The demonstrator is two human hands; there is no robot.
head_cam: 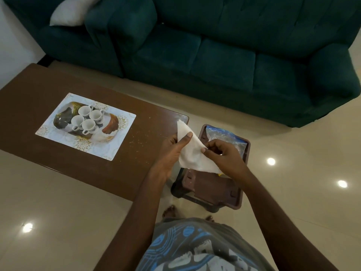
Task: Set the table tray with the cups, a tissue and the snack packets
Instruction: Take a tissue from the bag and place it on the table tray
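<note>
Left hand: the left hand (172,147) is clamped on the tissue (192,151), thumb laid flat across the front of the sheet and the fingers curled behind it, so the upper left part of the tissue is pinched between them.
Right hand: the right hand (224,153) is closed on the tissue's right edge, thumb and forefinger tips pressed together on the paper, the other fingers bent loosely beneath.
Tissue: white, held in the air between both hands, spread into a rough triangle with one corner standing up at 11 o'clock of the left thumb and the lower edge trailing toward 5 o'clock under the right wrist. It hangs over the gap between the table (39,106) and the stool (211,184).
Tray: the patterned tray (113,130) lies on a pale placemat (58,124) on the brown table, at 9 o'clock of the hands and well apart from them.
Cups: four white cups (87,119) stand upright in a tight cluster on the tray, rims up.
Snack packets: a clear plastic bag (226,137) with a blue strip lies on the far end of the dark stool, just at 12 o'clock of the right hand; its contents are too blurred to tell.
Crumbs: pale specks (140,137) are scattered on the table between the placemat and the left hand.
</note>
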